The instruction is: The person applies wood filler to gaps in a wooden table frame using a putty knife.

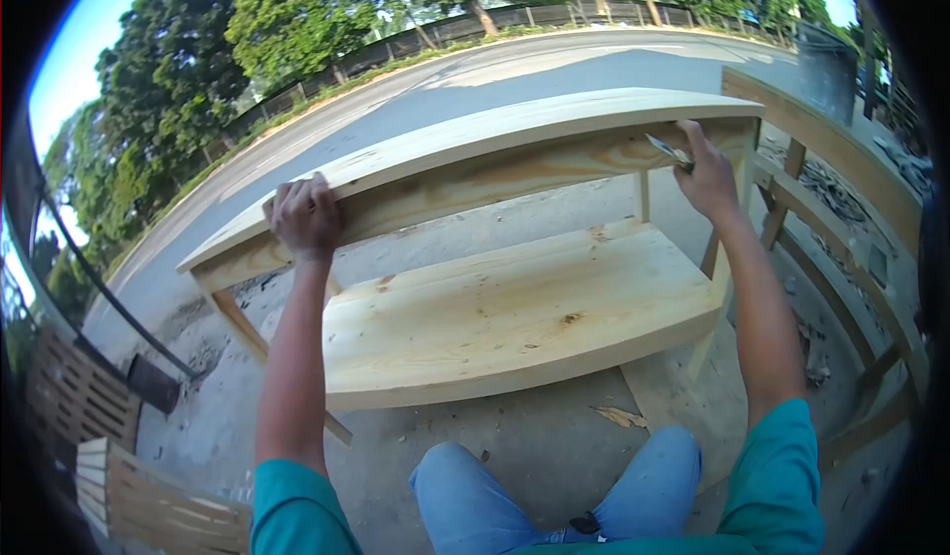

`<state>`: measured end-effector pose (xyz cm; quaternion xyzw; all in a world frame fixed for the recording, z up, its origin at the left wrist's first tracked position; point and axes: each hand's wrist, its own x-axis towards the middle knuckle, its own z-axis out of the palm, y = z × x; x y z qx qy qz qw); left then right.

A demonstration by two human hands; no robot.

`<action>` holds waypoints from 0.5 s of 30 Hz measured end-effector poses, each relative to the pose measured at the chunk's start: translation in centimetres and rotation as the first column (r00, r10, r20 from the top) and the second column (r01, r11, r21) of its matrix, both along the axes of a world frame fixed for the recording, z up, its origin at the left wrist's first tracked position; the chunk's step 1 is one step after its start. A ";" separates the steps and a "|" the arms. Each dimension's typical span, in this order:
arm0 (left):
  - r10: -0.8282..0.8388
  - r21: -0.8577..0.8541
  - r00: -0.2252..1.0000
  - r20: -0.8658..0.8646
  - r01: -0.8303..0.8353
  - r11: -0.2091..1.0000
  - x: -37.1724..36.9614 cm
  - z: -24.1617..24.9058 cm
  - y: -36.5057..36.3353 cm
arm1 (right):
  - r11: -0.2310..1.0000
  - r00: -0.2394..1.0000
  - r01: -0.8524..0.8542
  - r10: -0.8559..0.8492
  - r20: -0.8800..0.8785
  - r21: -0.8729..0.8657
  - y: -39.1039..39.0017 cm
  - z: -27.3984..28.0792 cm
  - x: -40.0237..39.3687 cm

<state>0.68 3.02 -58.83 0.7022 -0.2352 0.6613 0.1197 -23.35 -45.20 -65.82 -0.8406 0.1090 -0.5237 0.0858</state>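
A pale wooden table (495,130) with a lower shelf (495,308) stands in front of my knees. My left hand (305,217) is closed over the near edge of its top, toward the left end. Near the right end, my right hand (705,171) is closed around a small tool with a pale, pointed metal blade (661,145); its handle is hidden in my palm. The blade points left, in front of the apron (495,176) under the top. My right index finger reaches up to the underside of the top.
A wooden frame with rails (841,209) stands close on the right. Slatted wooden pieces (163,501) and a dark bucket (154,384) are at the lower left. Beyond the table runs a road (416,95) with trees (327,21). A torn scrap (620,416) lies on the concrete.
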 end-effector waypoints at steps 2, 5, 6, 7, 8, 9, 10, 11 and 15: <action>-0.047 -0.040 0.999 0.016 0.048 0.998 -0.5 0.2 0.0 | 0.992 0.995 -0.021 0.033 0.092 -0.127 -2.7 -1.5 1.3; -0.081 -0.070 0.997 0.013 0.081 0.994 -0.8 0.2 0.5 | 0.987 0.987 -0.132 0.139 0.078 -0.091 -10.9 -4.9 3.9; -0.076 -0.061 0.997 0.024 0.078 0.995 -0.7 0.1 0.6 | 0.993 0.997 -0.068 0.072 -0.036 0.096 -11.7 -5.0 4.0; -0.072 -0.071 0.997 0.007 0.073 0.995 -0.9 0.0 0.6 | 0.993 0.993 -0.110 0.111 0.051 -0.031 -8.5 -3.9 3.2; -0.065 -0.069 0.998 -0.010 0.064 0.996 -1.0 -0.1 0.6 | 0.988 0.994 -0.086 0.095 0.061 -0.127 -9.9 -4.2 3.7; -0.072 -0.067 0.997 -0.029 0.070 0.995 -1.2 -0.1 0.6 | 0.975 0.995 -0.046 0.065 0.078 -0.219 -11.3 -4.7 4.4; -0.050 -0.064 0.997 -0.062 0.046 0.997 -1.4 -0.2 0.6 | 0.983 0.997 -0.043 0.053 0.055 -0.178 -12.0 -5.2 5.1; -0.036 -0.059 0.995 -0.095 0.031 0.998 -1.7 -0.2 0.5 | 0.991 0.999 -0.029 0.033 0.032 -0.134 -12.8 -5.7 5.5; 0.031 -0.004 0.974 -0.222 -0.033 0.999 -1.5 0.3 0.5 | 0.999 0.998 0.035 -0.034 -0.054 0.022 -10.8 -4.3 5.9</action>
